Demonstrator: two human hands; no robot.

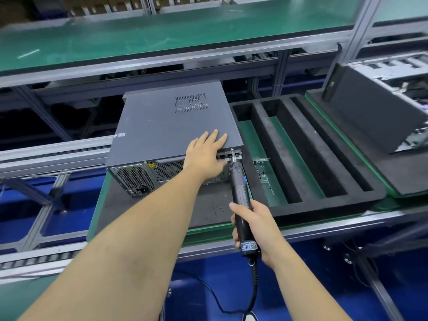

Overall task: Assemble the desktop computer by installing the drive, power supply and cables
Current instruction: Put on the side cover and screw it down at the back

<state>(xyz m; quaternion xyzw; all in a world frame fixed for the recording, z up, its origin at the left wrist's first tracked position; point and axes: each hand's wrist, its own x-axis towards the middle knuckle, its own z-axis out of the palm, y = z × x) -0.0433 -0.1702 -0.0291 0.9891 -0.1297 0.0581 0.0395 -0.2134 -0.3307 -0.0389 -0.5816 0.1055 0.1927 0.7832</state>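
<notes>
A grey desktop computer case (pixel 166 126) lies on its side on a dark pallet (pixel 162 209), its side panel closed and facing up. Its rear face shows the power supply grille (pixel 135 178) with a socket. My left hand (pixel 206 154) rests flat on the panel's near right corner, fingers spread, thumb over the rear edge. My right hand (pixel 252 224) grips a black electric screwdriver (pixel 240 200). The driver's bit touches the top right corner of the rear face, right beside my left hand.
A black foam tray (pixel 308 156) with long slots lies to the right, a small bag of screws (pixel 261 167) in its nearest slot. Another open case (pixel 379 107) stands far right. The screwdriver's cable (pixel 215 295) hangs below. Roller conveyor rails run left; a green shelf spans the back.
</notes>
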